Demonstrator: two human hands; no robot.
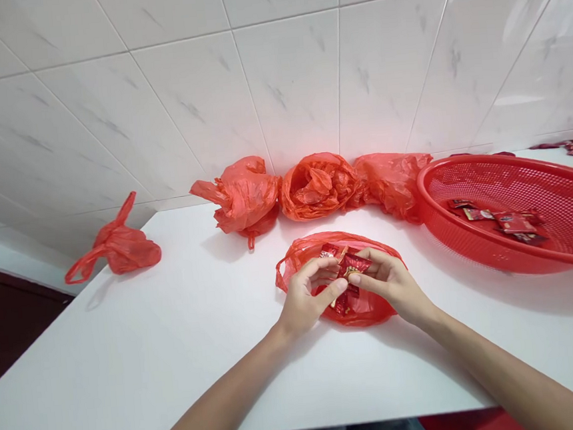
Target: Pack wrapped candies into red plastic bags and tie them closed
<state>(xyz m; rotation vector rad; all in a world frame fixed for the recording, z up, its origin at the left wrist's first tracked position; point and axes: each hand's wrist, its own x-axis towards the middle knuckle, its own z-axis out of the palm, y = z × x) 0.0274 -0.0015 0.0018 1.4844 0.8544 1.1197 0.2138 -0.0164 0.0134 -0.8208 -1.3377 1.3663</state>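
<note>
Both hands are over an opened red plastic bag (294,254) on the white table. Between them is a small red candy packet (355,263) with gold print. My left hand (308,297) has its fingers curled and its thumb pressed at the packet's left end. My right hand (391,283) pinches the packet from the right with thumb and fingers. Inside the bag, below the hands, lie more red packets (341,304), partly covered by the fingers.
A red plastic basket (501,260) with several packets (515,223) stands at the right. Along the tiled wall sit red bags: a crumpled one (247,195), an open one (319,185) and another (394,182). A tied red bag (131,248) rests near the table's left edge.
</note>
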